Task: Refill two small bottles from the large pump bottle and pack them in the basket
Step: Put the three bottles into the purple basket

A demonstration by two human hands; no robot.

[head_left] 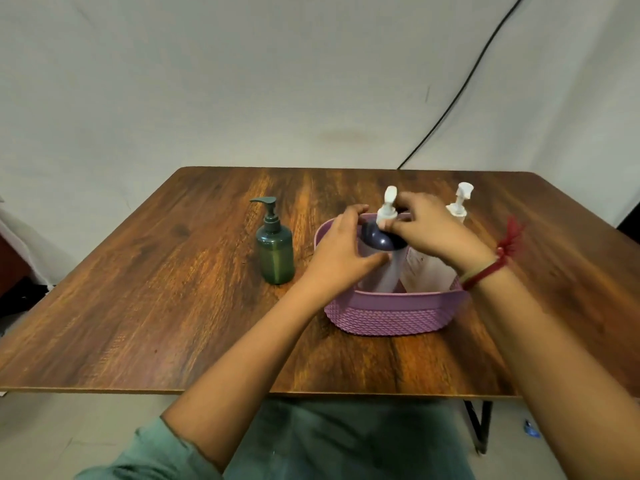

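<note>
- Left hand (341,247) curled round the dark-shouldered bottle (379,239), which stands in the purple basket (391,313), right of centre.
- Right hand (429,233) pinches its white pump collar (386,214).
- Green bottle (276,252) stands left of the basket, outside it.
- Risk: twisting the collar could tip the bottle or drag the basket, and a loosened pump could spill.

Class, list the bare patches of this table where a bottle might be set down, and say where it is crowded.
Bare: the table left of the green bottle; the near strip before the basket. Crowded: the basket, where left hand and right hand hold the large pump bottle, white bottle behind.
</note>
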